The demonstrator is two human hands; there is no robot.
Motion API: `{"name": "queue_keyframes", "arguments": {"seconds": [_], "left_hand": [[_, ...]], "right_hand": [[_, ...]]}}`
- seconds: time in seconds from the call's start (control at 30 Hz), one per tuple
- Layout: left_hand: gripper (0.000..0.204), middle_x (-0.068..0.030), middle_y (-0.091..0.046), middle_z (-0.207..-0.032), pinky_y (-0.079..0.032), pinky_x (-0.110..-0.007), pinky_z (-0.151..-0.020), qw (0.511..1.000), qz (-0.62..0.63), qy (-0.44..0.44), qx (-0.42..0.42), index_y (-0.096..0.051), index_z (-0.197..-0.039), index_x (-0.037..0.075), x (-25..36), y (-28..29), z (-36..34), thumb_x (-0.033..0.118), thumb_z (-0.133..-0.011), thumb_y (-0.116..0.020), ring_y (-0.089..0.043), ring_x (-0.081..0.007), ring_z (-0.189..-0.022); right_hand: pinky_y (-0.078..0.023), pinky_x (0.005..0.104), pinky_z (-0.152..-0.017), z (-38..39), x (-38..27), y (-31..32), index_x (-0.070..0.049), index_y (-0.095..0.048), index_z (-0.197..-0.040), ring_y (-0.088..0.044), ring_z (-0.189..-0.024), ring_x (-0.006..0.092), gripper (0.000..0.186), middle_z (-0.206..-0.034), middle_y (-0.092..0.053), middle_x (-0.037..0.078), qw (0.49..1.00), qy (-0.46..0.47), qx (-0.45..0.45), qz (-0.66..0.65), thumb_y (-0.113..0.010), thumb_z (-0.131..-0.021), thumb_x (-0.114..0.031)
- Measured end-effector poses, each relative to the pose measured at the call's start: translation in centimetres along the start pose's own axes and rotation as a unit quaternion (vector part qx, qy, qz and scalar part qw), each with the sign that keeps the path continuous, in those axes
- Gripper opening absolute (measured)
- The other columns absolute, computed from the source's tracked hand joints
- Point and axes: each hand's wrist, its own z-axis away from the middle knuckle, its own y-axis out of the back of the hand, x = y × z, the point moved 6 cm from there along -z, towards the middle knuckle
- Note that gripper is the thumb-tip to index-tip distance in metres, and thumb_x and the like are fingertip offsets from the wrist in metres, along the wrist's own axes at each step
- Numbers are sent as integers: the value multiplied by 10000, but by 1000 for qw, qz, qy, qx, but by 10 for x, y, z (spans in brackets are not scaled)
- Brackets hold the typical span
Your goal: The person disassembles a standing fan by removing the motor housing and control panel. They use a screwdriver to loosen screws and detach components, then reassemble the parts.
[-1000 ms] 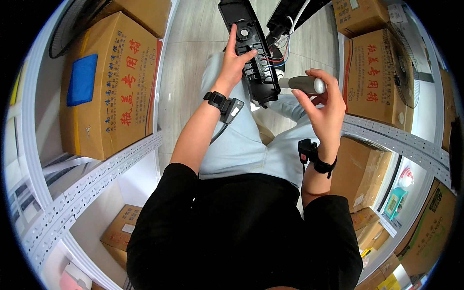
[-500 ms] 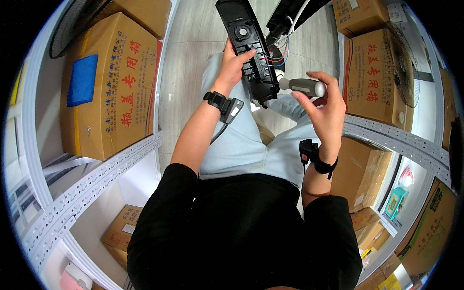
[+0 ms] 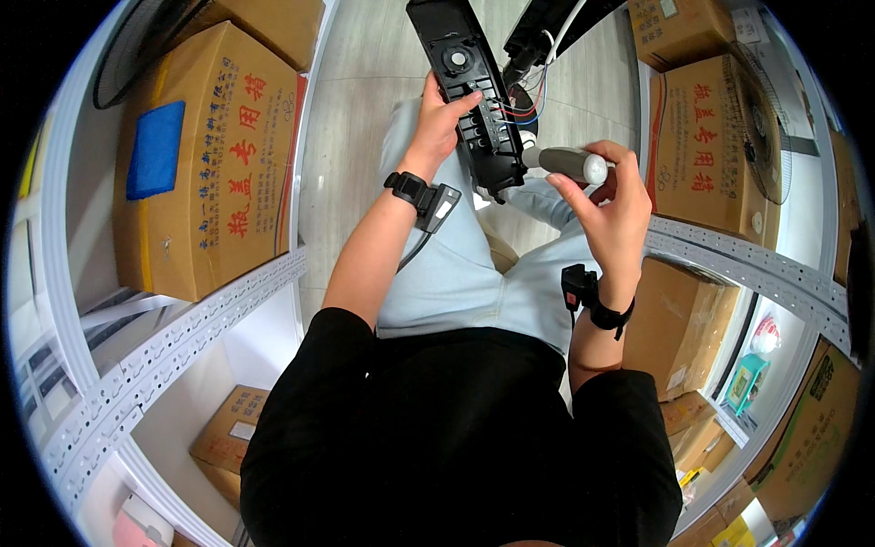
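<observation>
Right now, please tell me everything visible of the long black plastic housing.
The narrow black housing, apparently plastic, slants, far end leftward. A pale round disc sits in its far half; black pieces line the near half. Thin red and blue wires run from its right side. The left hand grips its left edge, thumb over the pieces. Whether the grey-handled tool beside its near end touches it is unclear.

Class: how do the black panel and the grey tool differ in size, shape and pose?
The black panel is larger than the grey tool. The panel is long and boxy; the tool is rounded. The panel slants up the picture; the tool lies nearly crosswise. Both are held: the panel in the left hand, the tool in the right hand.
</observation>
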Motion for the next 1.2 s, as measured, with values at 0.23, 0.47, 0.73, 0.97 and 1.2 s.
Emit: {"name": "queue_keyframes", "arguments": {"seconds": [0.23, 0.47, 0.73, 0.97, 1.2], "left_hand": [[574, -71, -637, -1185, -524, -360, -953, 1000, 1, 2, -8, -469, -1313, 36, -3, 3, -2, -76, -818, -737, -642, -180, -1058], [518, -84, -647, -1200, -520, -375, -975, 1000, 2, 4, -8, -488, -1301, 34, -2, 0, 1, -69, -849, -718, -649, -199, -1081], [479, -91, -659, -1176, -529, -375, -960, 1000, 10, 11, -18, -511, -1272, 22, -1, 0, 0, -70, -846, -710, -656, -203, -1062], [459, -84, -669, -1195, -525, -374, -966, 998, 36, 16, -45, -530, -1296, 34, -4, 1, -2, -74, -875, -679, -658, -207, -1083], [503, -91, -650, -1232, -525, -382, -974, 998, 54, 20, -34, -498, -1338, 46, -2, -3, 0, -87, -881, -659, -648, -220, -1111]], "right_hand": [[-493, 249, -583, 0, -8, 1, -52, -686, -1095, -597, -675, 111, 393, -913, -727, 51, 997, 33, -45, 57, -881, -775, -171], [-500, 278, -577, 0, 2, -1, -83, -678, -1078, -638, -675, 177, 411, -863, -696, 58, 998, -15, 2, 65, -887, -750, -216], [-518, 290, -584, 0, 1, 0, -77, -671, -1087, -631, -645, 181, 413, -874, -710, 77, 997, 1, -34, 74, -879, -772, -246], [-530, 291, -600, 0, 7, 1, -91, -664, -1101, -647, -641, 181, 400, -848, -708, 106, 995, -28, 11, 98, -867, -796, -251], [-533, 293, -617, -4, 9, 6, -99, -663, -1143, -674, -683, 181, 380, -855, -710, 90, 999, -13, -24, 40, -839, -817, -184]]}}
